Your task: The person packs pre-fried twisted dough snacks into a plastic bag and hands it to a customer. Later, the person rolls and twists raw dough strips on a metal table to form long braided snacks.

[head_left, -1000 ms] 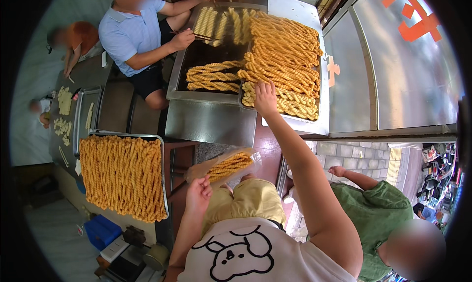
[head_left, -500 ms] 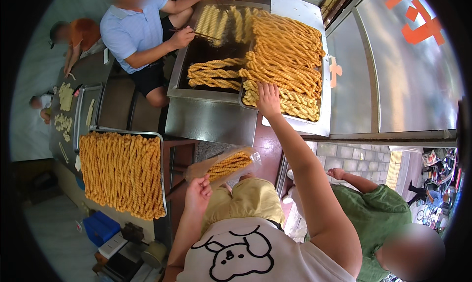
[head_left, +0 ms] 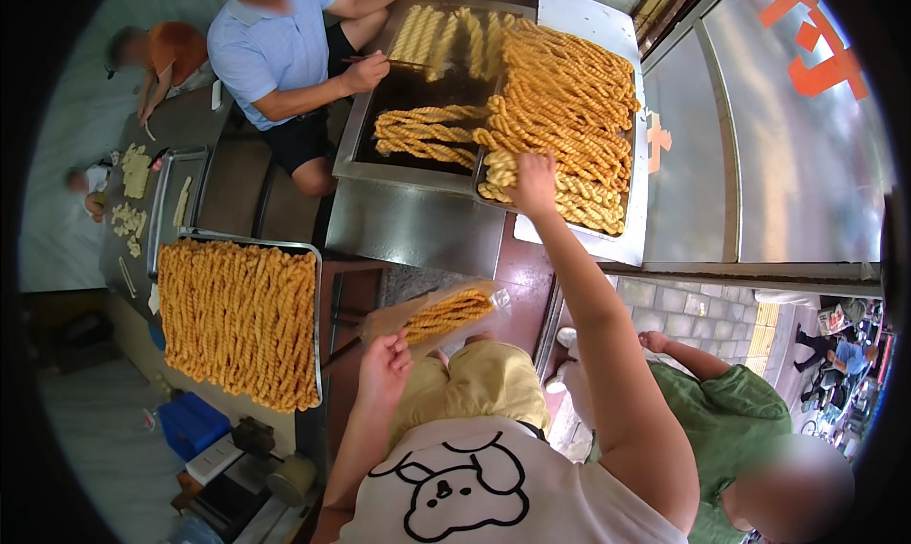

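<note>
My left hand (head_left: pixel 385 358) pinches the lower left edge of a part-clear bag (head_left: pixel 389 324), held in front of my lap. Folded golden-brown dough twists (head_left: pixel 450 313) show inside it. My right arm reaches forward to a large metal tray heaped with fried dough twists (head_left: pixel 567 108). At its near end, where paler twists (head_left: pixel 593 202) lie, my right hand (head_left: pixel 534 184) has its fingers curled down around a dough twist; the fingertips are partly hidden.
Left of the tray, a fryer (head_left: pixel 418 93) holds dough twists in dark oil. A person in light blue (head_left: pixel 270 55) sits there with chopsticks. Another full tray (head_left: pixel 237 321) stands at the left. A person in green (head_left: pixel 712 402) is close on my right.
My right hand's fingers, spread flat over the pale twists before, have drawn in and shifted slightly right. My left hand still holds the bag. The whole view has shifted a little.
</note>
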A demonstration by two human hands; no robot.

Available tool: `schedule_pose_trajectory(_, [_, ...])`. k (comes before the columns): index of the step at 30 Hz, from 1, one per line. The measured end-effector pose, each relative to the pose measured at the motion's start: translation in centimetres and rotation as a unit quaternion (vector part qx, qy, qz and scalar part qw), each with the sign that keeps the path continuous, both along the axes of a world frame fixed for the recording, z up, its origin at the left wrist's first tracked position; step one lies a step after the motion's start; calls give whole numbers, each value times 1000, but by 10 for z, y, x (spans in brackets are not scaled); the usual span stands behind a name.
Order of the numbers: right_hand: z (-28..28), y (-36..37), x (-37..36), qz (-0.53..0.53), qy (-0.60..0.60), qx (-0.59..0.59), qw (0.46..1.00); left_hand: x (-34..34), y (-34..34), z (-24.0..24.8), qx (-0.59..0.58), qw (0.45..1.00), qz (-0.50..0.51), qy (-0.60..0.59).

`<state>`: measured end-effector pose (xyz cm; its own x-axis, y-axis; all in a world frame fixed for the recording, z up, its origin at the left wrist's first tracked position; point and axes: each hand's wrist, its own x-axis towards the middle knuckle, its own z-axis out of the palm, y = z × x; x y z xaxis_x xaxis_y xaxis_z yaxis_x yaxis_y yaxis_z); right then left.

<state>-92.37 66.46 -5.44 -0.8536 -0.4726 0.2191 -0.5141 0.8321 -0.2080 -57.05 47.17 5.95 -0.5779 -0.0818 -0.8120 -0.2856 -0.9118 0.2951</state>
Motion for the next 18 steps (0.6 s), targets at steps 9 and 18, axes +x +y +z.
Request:
schedule_pose_trajectory(9, [126, 125, 51, -150, 37, -515, 843, -3, -1, 16, 27, 998, 10, 48])
schedule_pose_trajectory(18, [254, 46, 172, -76, -23, -584, 808, 2, -1, 28, 81, 983, 22, 161])
